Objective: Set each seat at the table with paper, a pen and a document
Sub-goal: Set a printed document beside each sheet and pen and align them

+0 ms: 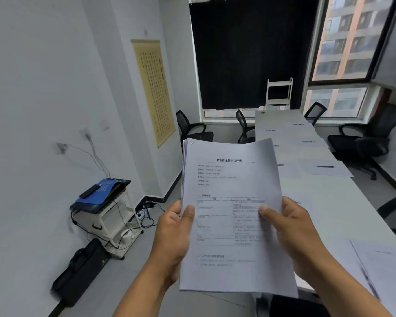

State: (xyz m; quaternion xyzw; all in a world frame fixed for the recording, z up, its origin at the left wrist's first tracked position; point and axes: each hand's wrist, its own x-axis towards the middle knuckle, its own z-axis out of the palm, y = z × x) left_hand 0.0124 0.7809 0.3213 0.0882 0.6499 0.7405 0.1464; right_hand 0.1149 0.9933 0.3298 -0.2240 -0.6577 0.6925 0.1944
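Note:
I hold a stack of printed documents (233,179) upright in front of me, stapled at the top left corner. My left hand (173,239) grips its left edge, thumb on the front page. My right hand (293,234) grips the right edge, thumb pressed on the top sheet. The long white table (325,197) runs away on the right. Blank sheets lie at several seats along it, such as one sheet (325,169) with a black pen (324,166) on top. Another sheet with a pen (384,271) lies near my right arm.
Black office chairs (361,143) stand along the table's right side and others (192,129) near the window. A white cart (110,216) with a blue folder, cables and a black bag (78,271) sit by the left wall. A white rack (279,92) stands at the table's far end.

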